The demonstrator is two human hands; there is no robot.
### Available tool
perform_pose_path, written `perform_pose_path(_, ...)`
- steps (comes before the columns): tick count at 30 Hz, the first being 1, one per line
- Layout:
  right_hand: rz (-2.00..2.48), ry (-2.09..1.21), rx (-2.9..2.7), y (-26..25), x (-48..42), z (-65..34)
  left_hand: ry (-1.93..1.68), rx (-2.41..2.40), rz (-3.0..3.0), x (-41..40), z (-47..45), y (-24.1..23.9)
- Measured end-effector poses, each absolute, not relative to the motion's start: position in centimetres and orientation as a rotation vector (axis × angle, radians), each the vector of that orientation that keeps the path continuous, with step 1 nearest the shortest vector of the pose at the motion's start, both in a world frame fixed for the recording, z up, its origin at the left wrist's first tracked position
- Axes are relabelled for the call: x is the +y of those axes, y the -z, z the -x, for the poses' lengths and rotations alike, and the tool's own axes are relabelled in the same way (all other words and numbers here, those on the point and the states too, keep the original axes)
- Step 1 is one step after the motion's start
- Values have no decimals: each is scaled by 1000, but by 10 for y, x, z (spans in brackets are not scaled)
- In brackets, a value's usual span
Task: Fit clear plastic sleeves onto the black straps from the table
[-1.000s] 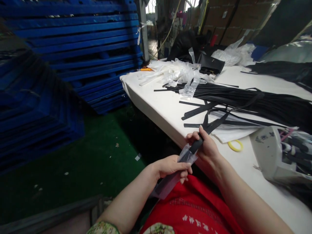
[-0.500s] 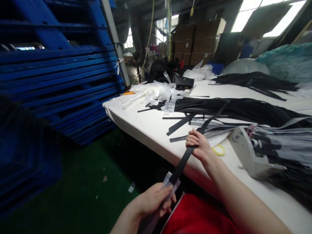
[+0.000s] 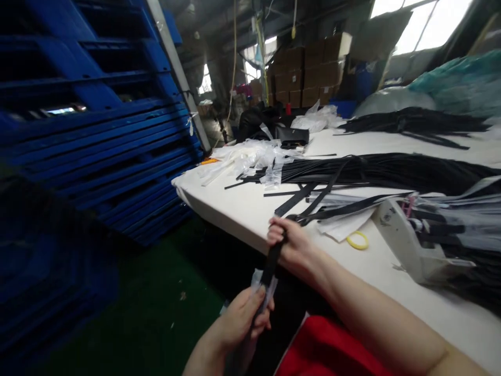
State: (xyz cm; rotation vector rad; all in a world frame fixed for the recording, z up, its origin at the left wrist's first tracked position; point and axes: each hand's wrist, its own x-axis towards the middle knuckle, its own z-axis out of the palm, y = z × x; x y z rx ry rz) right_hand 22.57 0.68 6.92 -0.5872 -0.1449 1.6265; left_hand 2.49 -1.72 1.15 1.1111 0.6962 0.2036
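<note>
My right hand (image 3: 291, 245) grips a long black strap (image 3: 273, 261) just off the near edge of the white table (image 3: 242, 209). The strap runs from this hand back across the table toward a large bundle of black straps (image 3: 391, 169). Lower down, my left hand (image 3: 242, 321) pinches a clear plastic sleeve (image 3: 263, 286) around the strap's near end. Both hands hover over my lap, above a red garment (image 3: 324, 350).
A yellow ring (image 3: 357, 241) and a white box of small parts (image 3: 407, 237) lie on the table to the right. Crumpled clear plastic bags (image 3: 258, 154) sit at the far corner. Stacked blue pallets (image 3: 97, 130) fill the left, with green floor (image 3: 156, 313) below.
The view has tilted up and shifted. My right hand has slid nearer along the strap, and the plastic sleeve in my left hand has dropped lower and covers less of the strap.
</note>
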Motion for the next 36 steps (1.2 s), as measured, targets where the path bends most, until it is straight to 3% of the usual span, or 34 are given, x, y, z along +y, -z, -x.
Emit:
perform_pose_path(4, 560, -1549, -107, -68, 27, -258, -168, 662, -1123, -21, -15, -15)
perform_pose_path(13, 632, -1753, -361, -57, -2, -183, -358, 626, -1030, -22, -28, -19)
perform_pose_path(19, 576, -1583, -156, -72, 25, -242, -288, 669, -1058, -27, -23, -12)
perform_pose_path(27, 723, -1633, -374, -51, -4, -184, -415, 735, -1117, -21, -45, -16)
perform_pose_path(36, 635, -1499, -185, -64, 18, -236, -341, 819, -1167, -27, -39, -17)
